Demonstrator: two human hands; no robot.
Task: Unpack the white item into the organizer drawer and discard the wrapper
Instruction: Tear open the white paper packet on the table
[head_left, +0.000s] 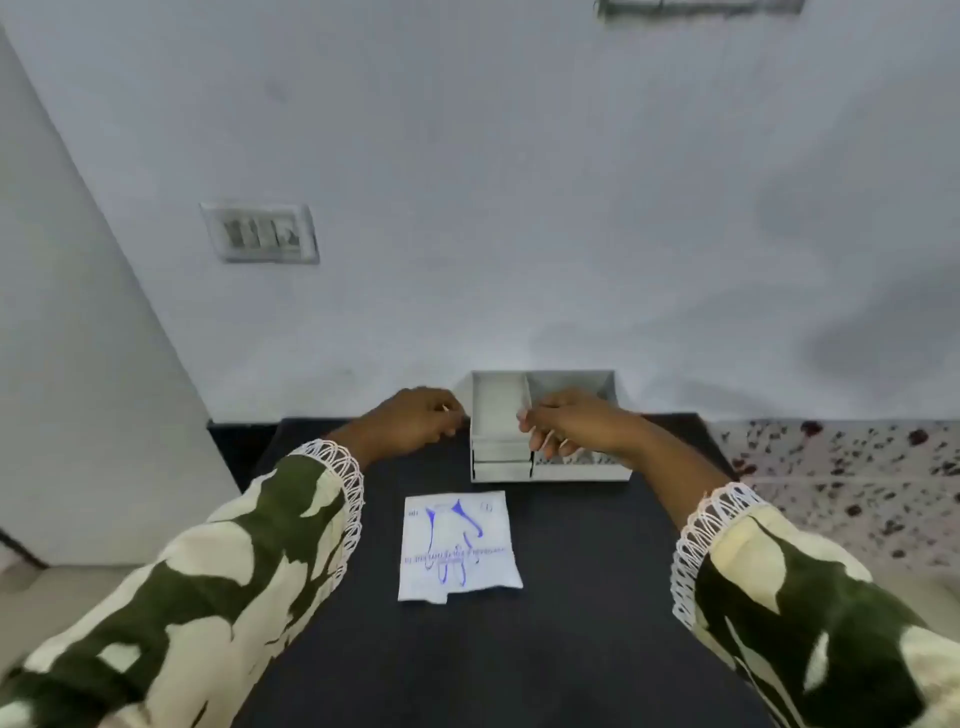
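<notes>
I am watching both hands hovering at the grey boxy organizer (550, 470) at the back of the matte black table (571, 623): the left hand (415, 423) is curling loosely beside its left wall, holding nothing I can make out. The right hand (566, 423) is bending its fingers over the open compartments, grip unclear. The flat white packet (457, 545), printed with a blue glove outline, is lying between my patterned sleeves (218, 597), apart from both hands.

Home room — wall switchboard (260, 233), terrazzo floor (852, 467)
</notes>
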